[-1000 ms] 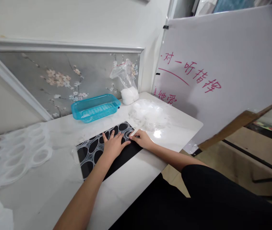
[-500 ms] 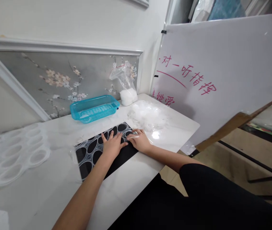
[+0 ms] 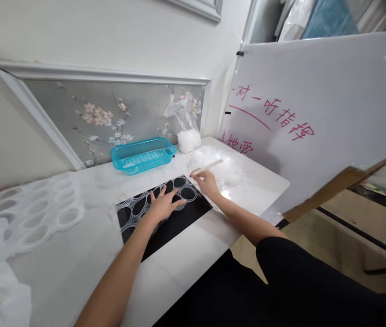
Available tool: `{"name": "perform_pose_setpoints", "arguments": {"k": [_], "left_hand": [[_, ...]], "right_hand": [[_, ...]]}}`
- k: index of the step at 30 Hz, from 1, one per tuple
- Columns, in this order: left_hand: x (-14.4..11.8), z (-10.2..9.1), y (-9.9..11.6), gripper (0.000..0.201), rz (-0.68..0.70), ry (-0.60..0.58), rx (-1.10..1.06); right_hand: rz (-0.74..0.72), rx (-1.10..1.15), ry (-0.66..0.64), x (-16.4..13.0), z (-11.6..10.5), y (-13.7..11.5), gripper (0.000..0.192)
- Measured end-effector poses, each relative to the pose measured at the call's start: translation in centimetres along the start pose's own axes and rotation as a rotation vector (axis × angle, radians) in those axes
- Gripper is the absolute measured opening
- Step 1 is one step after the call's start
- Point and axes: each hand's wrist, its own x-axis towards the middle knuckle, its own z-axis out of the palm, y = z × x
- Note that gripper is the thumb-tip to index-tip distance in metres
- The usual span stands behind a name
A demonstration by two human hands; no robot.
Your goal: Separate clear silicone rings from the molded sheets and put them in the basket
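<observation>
**Left palm pinned the ring sheet while the right lifted a thin stick off the mat**

The left hand (image 3: 163, 206) lay flat, fingers spread wide, pressing down on the white ring sheet (image 3: 152, 204) that sat on the black mat (image 3: 179, 218). It gripped nothing; it simply held the sheet against the mat. The right hand (image 3: 208, 181) was off the mat's far right corner, fingers closed in a pinch around a thin pale stick (image 3: 208, 167) that pointed up and away toward the crinkled clear plastic (image 3: 220, 168) beside it. The stick's tip hung above the table (image 3: 186, 259), not touching the sheet.

As for progress, the ovals in the sheet showed black mat through them, so most cut-outs looked already cleared, though whether any small bits were left in the rings was too fine to tell. By my reading the picking was well along, and the sheet itself had not been lifted from the mat.

Behind the mat stood a blue basket (image 3: 143, 155), and just right of it a plastic bag (image 3: 186, 127) with white material in its bottom, leaning at the wall. Far left on the table, a pile of similar white ring sheets (image 3: 32, 213) lay heaped. A whiteboard (image 3: 315, 113) with red writing stood at the right.
</observation>
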Motion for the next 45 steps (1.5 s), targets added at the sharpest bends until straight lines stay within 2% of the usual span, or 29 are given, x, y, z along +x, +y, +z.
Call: {"name": "perform_pose_setpoints", "arguments": {"k": [2,4,7,13,18,26,28,34,45], "left_hand": [[-0.3,-0.9,-1.0,0.07,0.028,-0.068,-0.029],[-0.6,-1.7,-1.9,0.075,0.05,-0.138,-0.039],[-0.9,-2.3,-2.8,0.082,0.054,-0.209,-0.04],[-0.7,-2.1,-3.2,0.079,0.053,-0.251,-0.048],[-0.5,-1.9,-3.2,0.079,0.016,-0.221,-0.031],[-0.4,-1.8,-2.6,0.089,-0.072,-0.185,0.018],[-0.4,-1.8,-2.6,0.089,-0.074,-0.189,0.015],[-0.6,-1.9,-2.7,0.088,-0.051,-0.208,0.001],[-0.4,-1.6,-3.2,0.089,-0.055,-0.215,-0.021]], "right_hand": [[-0.036,0.09,-0.236,-3.3,1.2,-0.8,0.014],[-0.033,0.176,-0.415,-5.4,2.2,-1.4,0.013],[-0.028,0.198,-0.501,-6.6,3.0,-2.1,0.011],[-0.078,0.159,-0.511,-6.8,2.9,-2.4,0.008],[-0.095,0.121,-0.499,-7.0,2.8,-2.5,0.01],[-0.252,-0.045,-0.475,-7.3,2.6,-3.0,0.012],[-0.228,-0.039,-0.477,-7.4,2.6,-3.1,0.013],[-0.003,0.137,-0.471,-7.3,2.7,-2.6,0.013],[-0.025,0.114,-0.538,-7.2,2.6,-2.6,0.012]]}}
